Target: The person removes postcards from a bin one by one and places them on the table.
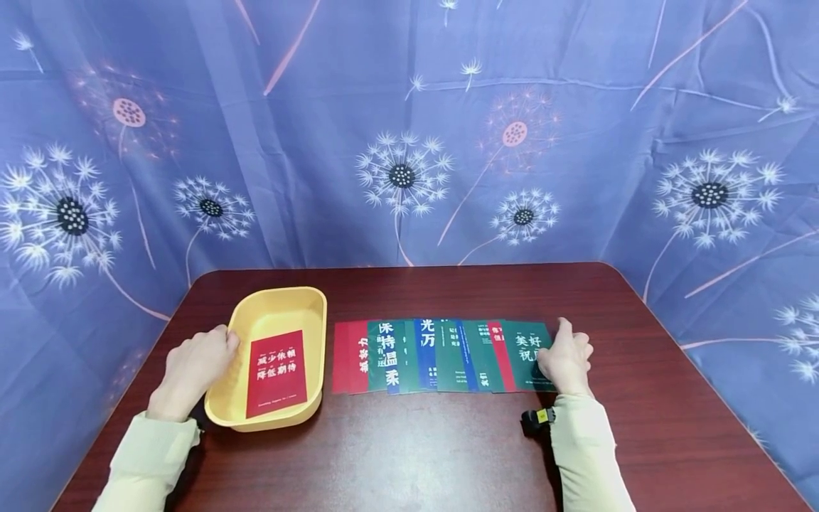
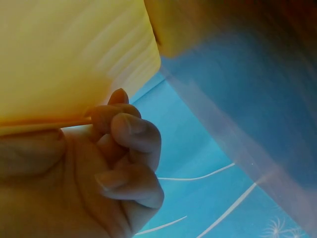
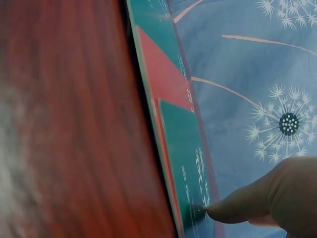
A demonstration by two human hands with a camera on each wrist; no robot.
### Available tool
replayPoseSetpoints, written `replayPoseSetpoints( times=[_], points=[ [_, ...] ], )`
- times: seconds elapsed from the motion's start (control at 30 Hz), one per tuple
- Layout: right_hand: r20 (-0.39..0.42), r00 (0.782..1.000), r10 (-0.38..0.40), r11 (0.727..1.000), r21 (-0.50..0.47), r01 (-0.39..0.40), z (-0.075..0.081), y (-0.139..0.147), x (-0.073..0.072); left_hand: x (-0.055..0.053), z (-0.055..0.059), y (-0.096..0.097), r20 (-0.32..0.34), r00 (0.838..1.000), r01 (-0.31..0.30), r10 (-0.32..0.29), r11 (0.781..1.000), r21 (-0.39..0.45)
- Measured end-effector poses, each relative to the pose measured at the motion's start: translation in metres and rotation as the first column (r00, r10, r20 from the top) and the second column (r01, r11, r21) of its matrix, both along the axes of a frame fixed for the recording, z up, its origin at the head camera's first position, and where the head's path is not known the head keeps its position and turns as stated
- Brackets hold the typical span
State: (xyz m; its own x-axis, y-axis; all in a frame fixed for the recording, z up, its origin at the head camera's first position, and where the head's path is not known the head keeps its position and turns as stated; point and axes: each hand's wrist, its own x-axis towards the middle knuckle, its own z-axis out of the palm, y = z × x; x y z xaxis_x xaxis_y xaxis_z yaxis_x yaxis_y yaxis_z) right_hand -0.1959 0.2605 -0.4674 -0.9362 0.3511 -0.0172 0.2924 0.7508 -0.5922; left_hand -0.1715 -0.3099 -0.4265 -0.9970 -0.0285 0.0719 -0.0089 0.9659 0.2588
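My left hand grips the left rim of a yellow plastic tub; its fingers curl at the edge in the left wrist view. Inside the tub lies a red card with white writing. Several overlapping cards spread in a row to the tub's right, among them a plain-edged red card and a blue card. At the row's right end, my right hand touches a green card. Its thumb rests on that card's face; what lies beneath the other fingers is hidden.
The dark red wooden table carries everything. A blue dandelion-print curtain hangs behind and at both sides of it. On the right wrist sits a black strap with a yellow tag.
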Motion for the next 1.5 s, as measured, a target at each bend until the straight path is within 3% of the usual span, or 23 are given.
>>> replayPoseSetpoints(
  times=[0.17, 0.37, 0.57, 0.7, 0.77, 0.83, 0.97, 1.1, 1.4, 1.5],
  points=[
    [-0.001, 1.000, -0.013, 1.000, -0.006, 0.013, 0.000, -0.002, 0.000, 0.000, 0.001, -0.001, -0.009, 1.000, 0.004, -0.004, 1.000, 0.001],
    [-0.178, 0.983, -0.054, 0.995, -0.095, 0.037, 0.006, -0.014, -0.001, -0.001, 0.001, -0.002, -0.023, 1.000, 0.011, -0.011, 1.000, 0.000],
    [-0.182, 0.983, 0.023, 0.985, -0.163, -0.053, 0.021, -0.029, 0.000, -0.001, 0.000, -0.002, 0.008, 1.000, 0.001, -0.001, 1.000, 0.001],
    [-0.219, 0.974, 0.065, 0.961, -0.250, -0.120, 0.035, -0.043, 0.000, -0.001, -0.001, -0.003, 0.022, 1.000, -0.004, 0.004, 1.000, 0.004],
    [-0.250, 0.965, 0.084, 0.925, -0.339, -0.169, 0.043, -0.056, -0.001, 0.000, -0.001, -0.003, 0.030, 1.000, -0.009, 0.009, 1.000, 0.005],
    [-0.273, 0.956, 0.112, 0.871, -0.435, -0.227, 0.051, -0.071, -0.002, 0.001, -0.001, -0.004, 0.033, 0.999, -0.017, 0.016, 1.000, 0.007],
    [-0.305, 0.938, 0.162, 0.714, -0.620, -0.325, 0.061, -0.104, -0.003, 0.001, -0.002, -0.005, 0.018, 1.000, -0.018, 0.018, 1.000, 0.003],
    [-0.322, 0.927, 0.193, 0.589, -0.717, -0.372, 0.066, -0.141, 0.002, 0.001, -0.002, -0.005, 0.001, 1.000, -0.018, 0.018, 1.000, -0.009],
    [-0.273, 0.920, 0.281, 0.465, -0.800, -0.379, 0.081, -0.222, 0.013, 0.000, -0.003, -0.002, -0.014, 1.000, -0.020, 0.019, 1.000, -0.017],
    [-0.269, 0.920, 0.286, 0.411, -0.833, -0.371, 0.086, -0.248, 0.016, -0.001, -0.003, -0.002, -0.010, 1.000, -0.022, 0.022, 1.000, -0.016]
  ],
)
